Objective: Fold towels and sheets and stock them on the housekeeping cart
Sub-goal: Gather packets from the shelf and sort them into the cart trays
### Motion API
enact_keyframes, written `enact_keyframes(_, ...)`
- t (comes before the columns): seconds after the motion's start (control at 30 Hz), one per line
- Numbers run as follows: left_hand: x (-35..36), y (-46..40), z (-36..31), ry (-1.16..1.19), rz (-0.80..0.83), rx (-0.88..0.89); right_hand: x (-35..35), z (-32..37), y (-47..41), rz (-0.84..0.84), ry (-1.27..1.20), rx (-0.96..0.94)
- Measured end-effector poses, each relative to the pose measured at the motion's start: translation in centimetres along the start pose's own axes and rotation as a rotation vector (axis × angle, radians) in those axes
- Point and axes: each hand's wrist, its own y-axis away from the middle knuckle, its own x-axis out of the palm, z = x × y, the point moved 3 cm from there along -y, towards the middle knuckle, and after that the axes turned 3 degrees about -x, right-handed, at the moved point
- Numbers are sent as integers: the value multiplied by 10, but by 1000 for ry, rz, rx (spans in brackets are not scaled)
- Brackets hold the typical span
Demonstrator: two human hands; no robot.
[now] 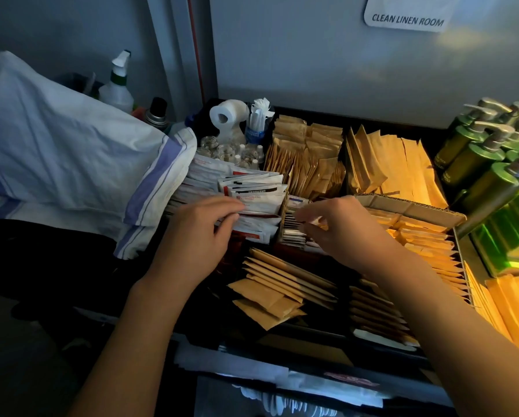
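Folded white blue-striped linen [71, 145] stocked at cart left edge; both hands' fingers pinching small white sachets [253, 203]: left hand [198, 233], right hand [342, 227]; stocking continues.

White towels [71, 152] with blue stripes — tan packets [306, 164], green pump bottles [475, 164], white-and-red sachets [252, 191].
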Motion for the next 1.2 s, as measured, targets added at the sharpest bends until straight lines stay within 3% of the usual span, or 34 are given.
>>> enact_keyframes(0.27,25,28,-28,71,124,82,18,3,27,273,-24,38)
enact_keyframes(0.47,31,43,-31,87,124,86,12,9,42,117,-2,-4)
enact_keyframes(0.77,53,51,-34,-2,340,-31,31,6,52,272,62,72)
enact_keyframes(1.03,53,52,-39,-38,307,-81,44,9,36,341,204,80)
enact_keyframes(1.2,43,52,-50,-29,235,-36,29,17,42,242,205,34)
